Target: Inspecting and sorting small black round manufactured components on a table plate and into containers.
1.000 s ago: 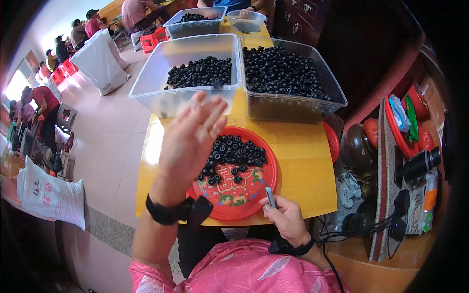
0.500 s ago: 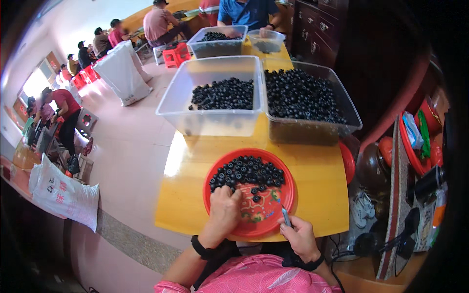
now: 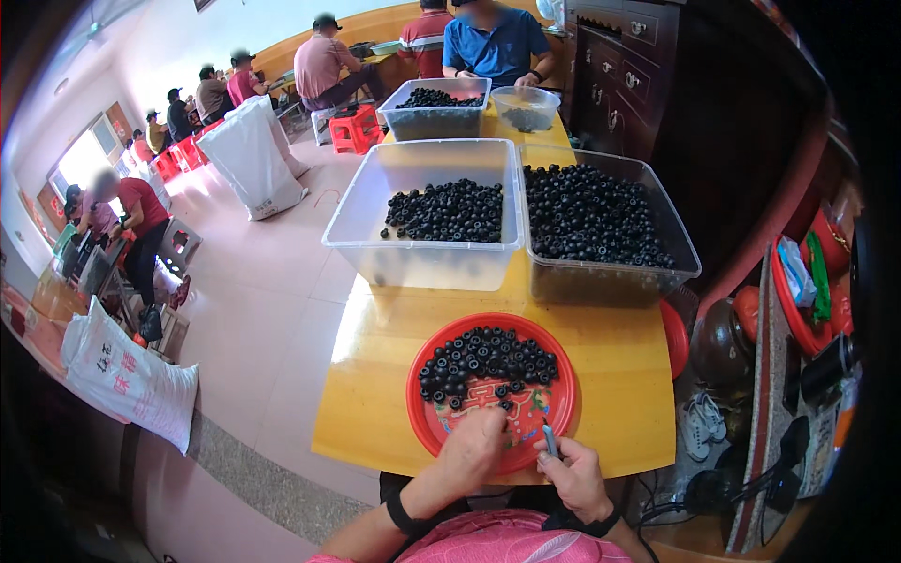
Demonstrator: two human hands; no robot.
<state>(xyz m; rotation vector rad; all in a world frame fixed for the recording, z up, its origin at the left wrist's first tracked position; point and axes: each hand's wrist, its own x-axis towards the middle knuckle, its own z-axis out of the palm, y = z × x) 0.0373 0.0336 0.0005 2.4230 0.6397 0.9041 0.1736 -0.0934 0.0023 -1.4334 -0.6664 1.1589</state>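
Observation:
A round red plate (image 3: 423, 419) with a printed pattern sits near the front edge of the yellow table. Small black bead-like pieces with holes (image 3: 483, 357) are heaped over its far half. My left hand (image 3: 474, 448) is over the plate's near side, fingers curled together and their tips beside a loose black piece (image 3: 507, 405). Whether anything is pinched in them is hidden. In my right hand (image 3: 574, 477), at the plate's near right rim, is a slim grey-handled tool with a thin dark tip (image 3: 551, 438), gripped between thumb and fingers and pointing away from me.
Beyond the plate stand two clear plastic bins (image 3: 422, 253) (image 3: 610, 281) of black pieces. Farther are another bin (image 3: 434, 120) and a round tub (image 3: 526, 105), by a person in blue (image 3: 497, 47). White sacks (image 3: 127, 380) stand left; a dark cabinet (image 3: 615, 84) is right.
My left hand has moved right and nearer me, from the heap's left side to the loose piece. The right hand still holds the tool. The whole view has shifted slightly.

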